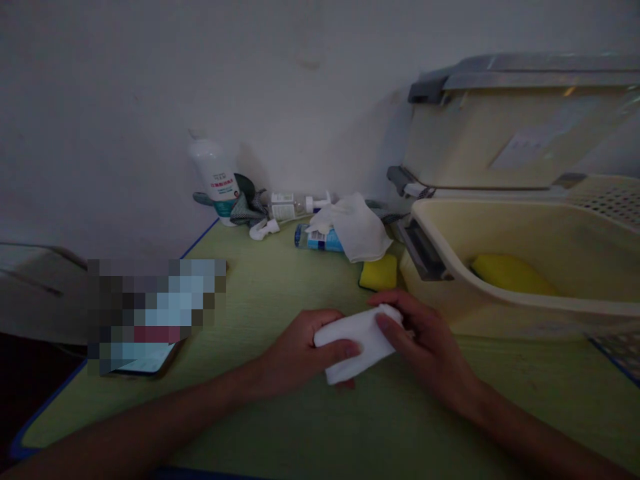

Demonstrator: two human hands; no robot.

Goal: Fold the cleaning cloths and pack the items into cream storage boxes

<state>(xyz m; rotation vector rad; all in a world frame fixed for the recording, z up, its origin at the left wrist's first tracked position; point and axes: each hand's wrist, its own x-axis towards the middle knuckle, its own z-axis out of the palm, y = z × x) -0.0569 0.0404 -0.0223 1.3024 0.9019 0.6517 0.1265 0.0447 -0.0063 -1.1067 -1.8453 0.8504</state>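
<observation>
Between both hands, above the table, is a folded white cloth (357, 340), a thick, soft-edged bundle tilted up toward the right. My left hand (313, 343) grips its left end, the thumb lying across the front and the fingers mostly hidden behind. At the right end, my right hand (425, 340) pinches it with thumb and fingers. Just beyond the hands lies a yellow sponge (380, 272) with a dark underside. Behind that, a limp white cloth (363, 227) drapes over a blue-labelled bottle (323, 239) lying on its side.
To the right stands a cream bin (435, 307) with its lid (500, 133) raised and a yellow sponge (515, 272) inside. A white bottle (215, 173), a clear pump bottle (285, 205) and dark mesh fabric (250, 208) line the wall. A phone (145, 357), partly pixelated, is on the left.
</observation>
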